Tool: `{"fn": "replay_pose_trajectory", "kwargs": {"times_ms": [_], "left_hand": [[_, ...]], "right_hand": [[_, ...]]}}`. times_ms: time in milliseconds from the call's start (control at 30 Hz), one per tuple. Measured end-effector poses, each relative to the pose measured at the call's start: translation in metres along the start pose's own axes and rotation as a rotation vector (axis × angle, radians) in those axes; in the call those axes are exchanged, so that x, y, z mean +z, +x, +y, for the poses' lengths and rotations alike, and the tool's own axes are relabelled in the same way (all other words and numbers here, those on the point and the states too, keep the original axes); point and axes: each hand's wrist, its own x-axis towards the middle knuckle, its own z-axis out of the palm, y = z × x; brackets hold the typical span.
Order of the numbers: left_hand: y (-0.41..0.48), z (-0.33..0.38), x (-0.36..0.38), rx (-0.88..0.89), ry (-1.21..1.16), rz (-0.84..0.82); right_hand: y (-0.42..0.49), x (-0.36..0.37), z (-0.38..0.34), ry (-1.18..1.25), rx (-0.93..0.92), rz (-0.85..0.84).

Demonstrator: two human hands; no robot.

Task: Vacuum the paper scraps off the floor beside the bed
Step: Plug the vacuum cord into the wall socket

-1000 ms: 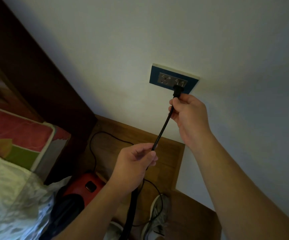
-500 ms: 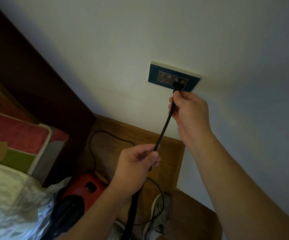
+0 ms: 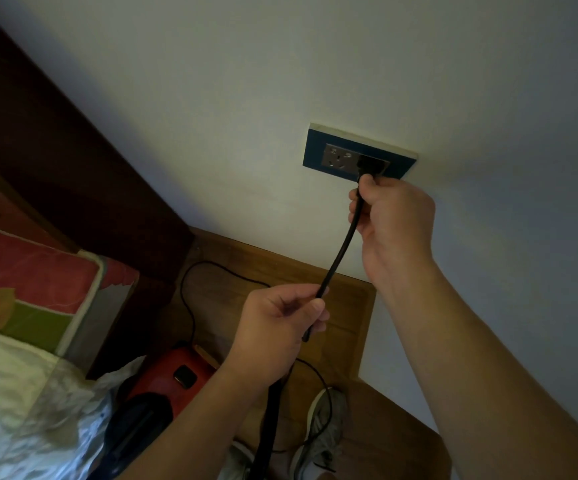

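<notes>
We've pushed the black plug (image 3: 370, 166) into the blue-framed wall socket (image 3: 317, 150), right hand (image 3: 394, 223) pinching its black cord (image 3: 341, 251), left hand (image 3: 277, 327) gripping lower; red vacuum (image 3: 169, 370) likely powered.

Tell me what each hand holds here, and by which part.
Both hold the black power cord. The right hand grips it just below the plug at the wall socket; the left hand pinches it farther down.
</notes>
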Motion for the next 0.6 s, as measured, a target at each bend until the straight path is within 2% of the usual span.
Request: {"fn": "replay_pose_trajectory", "kwargs": {"times_ms": [233, 600], "left_hand": [[0.0035, 0.0020, -0.0001, 0.016, -0.011, -0.016], [0.0031, 0.0004, -0.0016, 0.035, 0.001, 0.008]], "right_hand": [[0.0037, 0.0043, -0.0006, 0.043, -0.019, 0.058], [0.0065, 0.0020, -0.0019, -0.006, -0.015, 0.028]]}}
